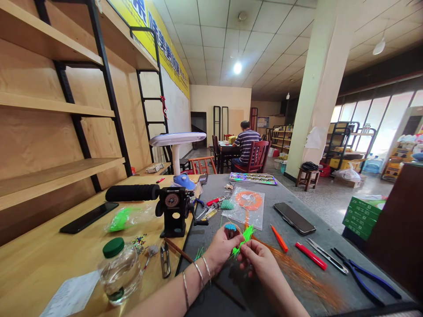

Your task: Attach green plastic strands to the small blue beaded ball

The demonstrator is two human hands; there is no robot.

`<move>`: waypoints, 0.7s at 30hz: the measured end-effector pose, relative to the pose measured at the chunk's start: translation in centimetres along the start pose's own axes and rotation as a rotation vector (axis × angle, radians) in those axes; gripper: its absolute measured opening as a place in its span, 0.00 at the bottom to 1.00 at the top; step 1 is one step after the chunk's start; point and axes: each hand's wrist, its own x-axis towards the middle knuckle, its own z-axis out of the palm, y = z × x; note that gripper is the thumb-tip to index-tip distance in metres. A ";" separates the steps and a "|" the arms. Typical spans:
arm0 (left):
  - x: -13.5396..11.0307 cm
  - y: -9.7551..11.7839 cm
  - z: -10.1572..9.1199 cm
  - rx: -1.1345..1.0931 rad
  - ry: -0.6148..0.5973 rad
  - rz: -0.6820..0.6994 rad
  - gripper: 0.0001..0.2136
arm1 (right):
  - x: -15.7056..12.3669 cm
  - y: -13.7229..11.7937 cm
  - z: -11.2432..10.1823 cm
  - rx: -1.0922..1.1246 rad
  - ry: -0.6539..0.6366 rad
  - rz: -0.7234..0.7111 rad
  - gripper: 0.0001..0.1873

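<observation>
Pinching bright green strands (248, 232) at lower centre between fingers (247, 251) of left hand (220, 246) and right hand (261, 260), best kept even and clear of loose orange fibres (299, 273).

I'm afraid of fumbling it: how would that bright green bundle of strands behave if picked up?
The green bundle is probably light, being small and thin-stranded. It may splay if gripped loosely, since its ends fan out.

I'm counting two hands (259, 259), three bangles (185, 288) and two big black phones (294, 218) at the desk (29, 268), plus one green-capped bottle (120, 275), one lamp (176, 139) and one black crank gadget (175, 207). Oh, and one person (247, 145) sitting further back.
</observation>
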 end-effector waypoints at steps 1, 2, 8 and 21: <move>0.0 0.0 0.0 0.005 -0.007 0.004 0.18 | 0.0 -0.1 -0.1 -0.004 0.001 -0.008 0.24; 0.0 0.0 0.0 0.010 -0.010 0.008 0.18 | 0.0 -0.1 -0.1 -0.010 0.001 -0.014 0.24; 0.3 0.3 -0.1 -0.011 0.045 0.028 0.18 | -0.6 0.0 -0.1 0.008 -0.006 -0.018 0.26; 0.4 0.6 -0.4 0.058 0.004 0.093 0.15 | 0.4 -0.7 -0.2 -0.119 0.003 -0.075 0.24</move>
